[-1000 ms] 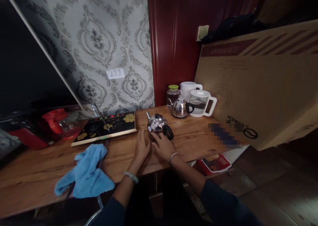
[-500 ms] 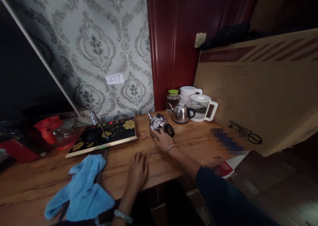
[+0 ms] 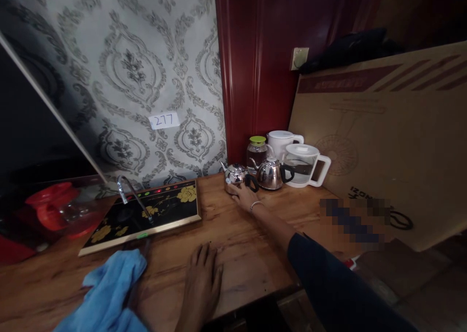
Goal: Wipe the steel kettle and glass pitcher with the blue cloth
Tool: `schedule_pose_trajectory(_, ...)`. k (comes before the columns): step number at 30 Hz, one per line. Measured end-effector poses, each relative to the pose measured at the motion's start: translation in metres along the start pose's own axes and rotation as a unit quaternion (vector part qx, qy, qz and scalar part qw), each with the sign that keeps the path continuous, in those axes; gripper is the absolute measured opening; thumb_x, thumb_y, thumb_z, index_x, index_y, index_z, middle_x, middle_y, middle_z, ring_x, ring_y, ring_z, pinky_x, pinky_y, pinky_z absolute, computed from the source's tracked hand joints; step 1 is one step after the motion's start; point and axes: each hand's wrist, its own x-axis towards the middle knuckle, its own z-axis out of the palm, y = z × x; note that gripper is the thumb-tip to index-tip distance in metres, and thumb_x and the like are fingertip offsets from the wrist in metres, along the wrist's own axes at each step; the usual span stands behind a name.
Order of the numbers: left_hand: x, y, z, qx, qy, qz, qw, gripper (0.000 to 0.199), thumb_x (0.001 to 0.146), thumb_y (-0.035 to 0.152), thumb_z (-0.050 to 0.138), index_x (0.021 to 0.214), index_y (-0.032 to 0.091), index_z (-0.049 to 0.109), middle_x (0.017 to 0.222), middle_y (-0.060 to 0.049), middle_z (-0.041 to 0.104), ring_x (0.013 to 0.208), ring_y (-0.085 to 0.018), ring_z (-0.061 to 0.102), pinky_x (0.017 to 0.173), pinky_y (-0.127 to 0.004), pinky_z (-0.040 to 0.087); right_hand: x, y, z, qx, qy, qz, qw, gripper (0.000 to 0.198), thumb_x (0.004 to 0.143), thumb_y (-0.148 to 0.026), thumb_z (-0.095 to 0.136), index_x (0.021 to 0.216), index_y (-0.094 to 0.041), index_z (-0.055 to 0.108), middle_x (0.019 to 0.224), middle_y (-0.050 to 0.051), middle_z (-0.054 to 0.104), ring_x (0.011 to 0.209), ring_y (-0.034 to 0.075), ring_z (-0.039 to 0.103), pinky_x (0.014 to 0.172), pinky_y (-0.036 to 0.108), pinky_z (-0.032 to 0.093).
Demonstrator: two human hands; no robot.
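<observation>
A small shiny metal kettle (image 3: 239,169) with a black handle stands near the wall, its spout pointing left. My right hand (image 3: 244,196) is at its near side, fingers curled against the lower body; the fingertips are partly hidden, and a pale spot shows beside them. Close to its right is a second metal kettle (image 3: 269,174) with a black handle. My left hand (image 3: 202,273) lies flat on the wooden counter (image 3: 233,235), holding nothing. To its left is a crumpled blue cloth (image 3: 109,293).
A black panel (image 3: 164,210) with gold flowers and a curved metal tap (image 3: 126,188) sits left. Behind the kettles stand a green-lidded glass jug (image 3: 256,152), a white jug (image 3: 280,142) and a glass pot (image 3: 301,166). A red-topped pot (image 3: 62,210) and large cardboard box (image 3: 383,137) flank the counter.
The near kettle has shifted back toward the wall, closer to the second kettle, with my right hand following. My left hand stays flat on the counter. The view has moved slightly.
</observation>
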Motion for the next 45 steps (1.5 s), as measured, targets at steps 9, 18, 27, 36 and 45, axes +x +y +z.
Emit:
schedule_pose_trajectory(9,-0.004,-0.003,0.001,0.046,0.005,0.021,0.999,0.041,0.093,0.031,0.048,0.129,0.023,0.064,0.136,-0.007,0.063,0.127,-0.029,0.054,0.103,-0.049,0.049,0.041,0.023,0.003,0.003,-0.03,0.009,0.999,0.061,0.094,-0.031,0.054,0.152,-0.036,0.034,0.14,0.011,0.046,0.121,0.027,0.055,0.1,0.034,0.04)
schedule_pose_trajectory(18,-0.003,-0.013,0.005,0.096,0.058,0.09,0.99,0.041,0.09,0.033,0.05,0.126,0.023,0.066,0.131,-0.008,0.066,0.118,-0.029,0.06,0.092,-0.045,0.055,0.067,0.039,0.005,0.038,-0.039,0.007,0.998,0.064,0.094,-0.028,0.055,0.153,-0.037,0.033,0.138,0.011,0.046,0.12,0.027,0.055,0.102,0.034,0.038)
schedule_pose_trajectory(27,-0.003,-0.018,0.009,0.089,0.084,0.113,0.986,0.039,0.089,0.034,0.052,0.124,0.022,0.066,0.13,-0.009,0.066,0.117,-0.03,0.06,0.09,-0.044,0.055,0.082,0.044,0.011,0.046,-0.026,0.013,0.999,0.065,0.093,-0.026,0.058,0.152,-0.037,0.034,0.144,0.011,0.043,0.121,0.027,0.054,0.102,0.034,0.04)
schedule_pose_trajectory(36,-0.003,-0.007,0.004,0.049,0.035,0.049,0.997,0.042,0.09,0.03,0.05,0.13,0.024,0.063,0.134,-0.008,0.063,0.123,-0.029,0.056,0.097,-0.047,0.052,0.08,0.049,0.018,0.03,-0.036,0.008,0.999,0.066,0.094,-0.026,0.054,0.155,-0.032,0.029,0.132,0.013,0.052,0.117,0.026,0.057,0.1,0.034,0.04)
schedule_pose_trajectory(45,0.003,0.042,-0.035,-0.05,-0.106,-0.093,0.989,0.04,0.09,0.03,0.054,0.129,0.023,0.059,0.144,-0.008,0.052,0.133,-0.029,0.043,0.114,-0.051,0.039,0.043,0.055,0.085,0.062,0.024,0.02,0.998,0.067,0.09,-0.036,0.045,0.152,-0.012,0.034,0.111,0.018,0.07,0.1,0.032,0.067,0.086,0.042,0.051)
